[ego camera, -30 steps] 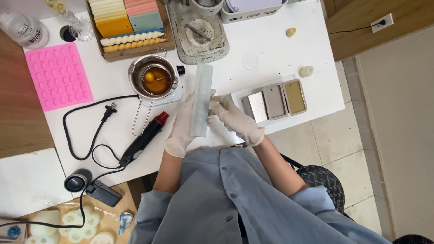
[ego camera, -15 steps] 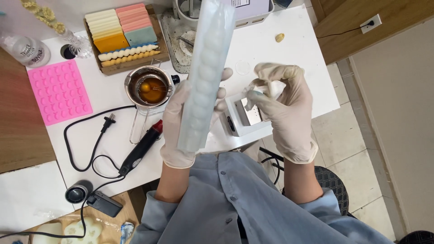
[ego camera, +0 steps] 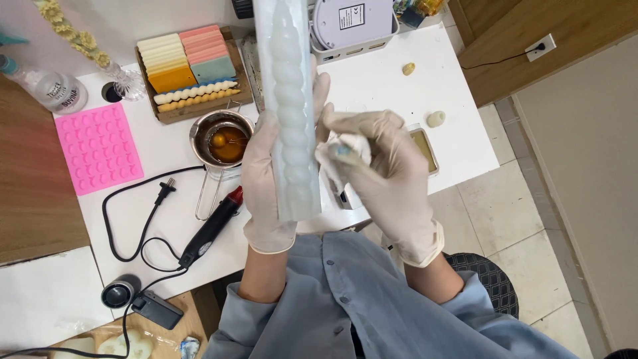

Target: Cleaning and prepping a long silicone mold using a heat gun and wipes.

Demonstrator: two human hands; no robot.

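Observation:
A long translucent mould [ego camera: 290,106] with a bumpy spiral cavity is raised close to the camera, above the white table [ego camera: 372,86]. My left hand [ego camera: 266,179], in a white glove, grips its lower half from the left. My right hand [ego camera: 379,173], also gloved, is closed around a crumpled white wad [ego camera: 345,151] right beside the mould's lower right edge.
On the table stand a metal pot of amber liquid [ego camera: 224,141], a pink silicone mould [ego camera: 98,147], a wooden tray of coloured blocks [ego camera: 189,70], a black-and-red corded tool [ego camera: 211,227], a white scale [ego camera: 352,23] and a small flat tin [ego camera: 424,149]. A black stool [ego camera: 488,279] is below.
Both hands have lifted the mould from the table up toward the camera. My right hand now holds the white wad next to the mould.

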